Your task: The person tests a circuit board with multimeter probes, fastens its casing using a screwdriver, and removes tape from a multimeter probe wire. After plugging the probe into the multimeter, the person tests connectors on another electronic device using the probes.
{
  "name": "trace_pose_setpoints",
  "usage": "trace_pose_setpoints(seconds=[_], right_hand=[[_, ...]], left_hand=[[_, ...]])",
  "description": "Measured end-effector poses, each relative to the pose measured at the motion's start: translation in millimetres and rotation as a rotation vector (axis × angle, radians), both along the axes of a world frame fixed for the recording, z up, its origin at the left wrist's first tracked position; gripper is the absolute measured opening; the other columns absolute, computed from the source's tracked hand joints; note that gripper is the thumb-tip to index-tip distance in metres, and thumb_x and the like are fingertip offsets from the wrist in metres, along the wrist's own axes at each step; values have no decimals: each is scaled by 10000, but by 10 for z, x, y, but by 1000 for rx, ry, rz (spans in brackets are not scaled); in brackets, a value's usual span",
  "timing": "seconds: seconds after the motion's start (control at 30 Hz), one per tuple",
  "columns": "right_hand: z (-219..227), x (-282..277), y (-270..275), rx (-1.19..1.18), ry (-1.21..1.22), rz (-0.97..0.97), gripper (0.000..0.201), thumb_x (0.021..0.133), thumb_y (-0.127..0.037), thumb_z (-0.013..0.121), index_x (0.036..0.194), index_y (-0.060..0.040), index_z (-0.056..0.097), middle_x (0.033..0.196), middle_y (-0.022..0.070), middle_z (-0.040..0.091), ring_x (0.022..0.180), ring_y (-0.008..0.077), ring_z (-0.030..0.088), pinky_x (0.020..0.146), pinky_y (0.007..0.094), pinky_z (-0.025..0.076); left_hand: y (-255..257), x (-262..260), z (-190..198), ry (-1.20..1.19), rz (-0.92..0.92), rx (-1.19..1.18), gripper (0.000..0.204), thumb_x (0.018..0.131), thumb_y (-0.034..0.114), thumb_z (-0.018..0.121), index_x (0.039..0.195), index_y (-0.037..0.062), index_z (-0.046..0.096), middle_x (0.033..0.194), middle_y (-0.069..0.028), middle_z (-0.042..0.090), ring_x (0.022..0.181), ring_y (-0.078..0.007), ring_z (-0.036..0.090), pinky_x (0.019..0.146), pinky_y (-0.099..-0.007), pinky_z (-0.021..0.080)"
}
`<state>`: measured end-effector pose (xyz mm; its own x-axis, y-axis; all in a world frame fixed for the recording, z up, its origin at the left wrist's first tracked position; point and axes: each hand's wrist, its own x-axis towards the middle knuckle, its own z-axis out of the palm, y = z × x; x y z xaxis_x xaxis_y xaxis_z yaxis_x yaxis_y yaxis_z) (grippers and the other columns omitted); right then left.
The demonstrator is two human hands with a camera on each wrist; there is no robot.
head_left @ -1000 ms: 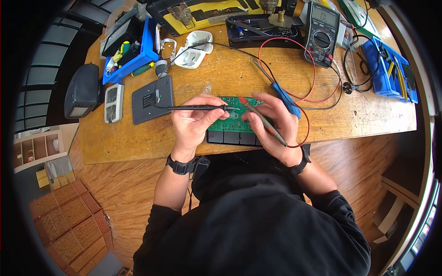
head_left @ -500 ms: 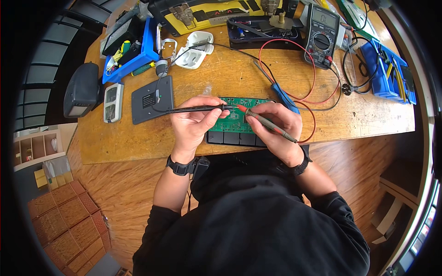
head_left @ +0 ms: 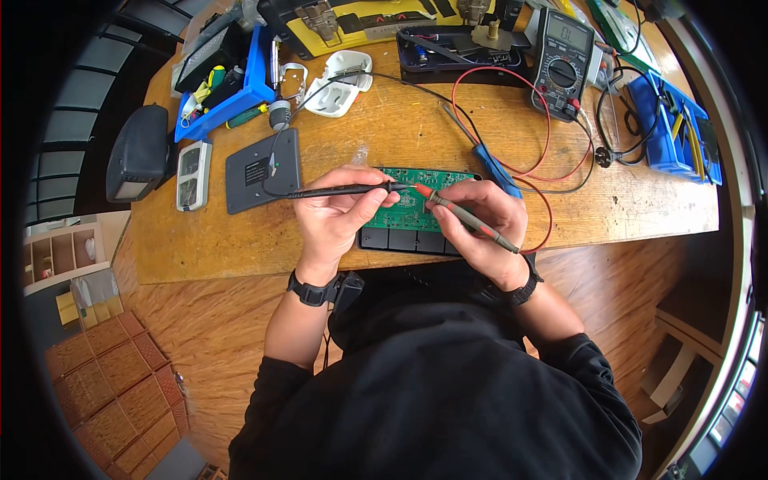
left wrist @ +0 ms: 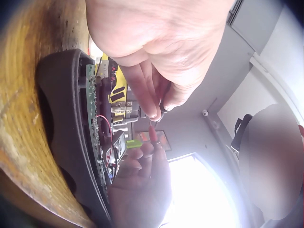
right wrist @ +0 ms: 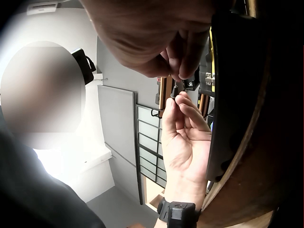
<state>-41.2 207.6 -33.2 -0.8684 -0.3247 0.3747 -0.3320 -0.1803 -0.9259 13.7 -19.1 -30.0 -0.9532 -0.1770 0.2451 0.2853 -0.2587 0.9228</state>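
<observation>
In the head view my left hand (head_left: 330, 214) pinches a black multimeter probe (head_left: 340, 190) between thumb and fingers, its tip pointing right. My right hand (head_left: 492, 220) holds a grey-and-red probe (head_left: 468, 216), tip pointing up and left. The two tips nearly meet over a green circuit board (head_left: 406, 216) that sits in a black plastic casing (head_left: 404, 240). From the left wrist view, both hands are raised above the board (left wrist: 91, 107), with the red probe tip (left wrist: 152, 134) right at the left fingertips. A multimeter (head_left: 562, 68) stands behind on the right.
A blue-handled screwdriver (head_left: 494, 170) and probe leads lie right of the board. A grey flat panel (head_left: 254, 180) and white device (head_left: 194, 176) are at left. Blue bins (head_left: 260, 68) flank the wooden table (head_left: 600, 216); a yellow-black toolbox (head_left: 376, 28) stands at the back.
My right hand has turned its probe flatter and brought the red tip down towards the black probe's tip. My left hand has stayed nearly in place.
</observation>
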Motion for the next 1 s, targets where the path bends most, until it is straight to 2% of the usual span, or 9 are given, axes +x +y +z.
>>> trace_pose_setpoints(seconds=[0.07,0.17,0.23,0.3,0.37,0.4,0.53,1.0], right_hand=[[1,-19,16,112,115,-18,165,894,10,851,1025,16,751,907,110,792,804,160,786,705,276,615],[48,-22,12,157,176,-37,164,882,9,860,998,9,744,875,120,790,770,185,789,682,283,614],[6,-26,4,134,179,-41,156,881,11,860,981,6,740,886,123,791,775,197,790,686,292,616],[-53,-7,-17,113,184,-49,150,880,14,860,964,2,736,897,127,793,780,208,791,690,301,617],[-28,-30,-3,79,207,-30,155,878,22,857,964,2,729,915,133,794,793,229,791,697,317,616],[49,-35,16,114,258,-39,160,878,21,857,977,6,732,923,139,791,796,237,787,698,331,611],[55,-42,21,74,250,-46,157,878,30,848,991,6,742,922,140,789,782,256,777,686,333,605],[27,-37,17,83,244,-95,164,886,15,855,1009,2,747,911,137,794,753,264,755,661,345,581]], left_hand=[[7,2,4,6,5,-7,226,938,-116,768,1158,-83,728,1146,-200,743,979,-281,792,876,-395,692],[30,-4,0,21,23,-39,223,939,-114,771,1155,-88,724,1151,-202,740,990,-282,788,873,-389,689],[40,-27,-5,83,-11,-175,217,938,-108,778,1147,-93,725,1146,-204,740,995,-282,785,865,-383,684],[20,19,2,75,-9,-172,212,933,-108,782,1137,-92,727,1138,-207,744,987,-285,785,860,-378,678],[-9,19,-49,68,64,-320,216,924,-120,780,1132,-89,730,1130,-210,749,978,-281,783,866,-377,674],[30,20,9,64,37,-243,219,921,-133,772,1130,-85,729,1125,-214,750,976,-281,780,857,-377,668],[69,2,4,87,48,-254,214,924,-146,760,1124,-80,721,1122,-216,747,962,-275,775,843,-380,659],[61,4,20,101,109,-417,197,929,-135,753,1112,-76,712,1118,-216,738,950,-259,766,853,-377,668]])
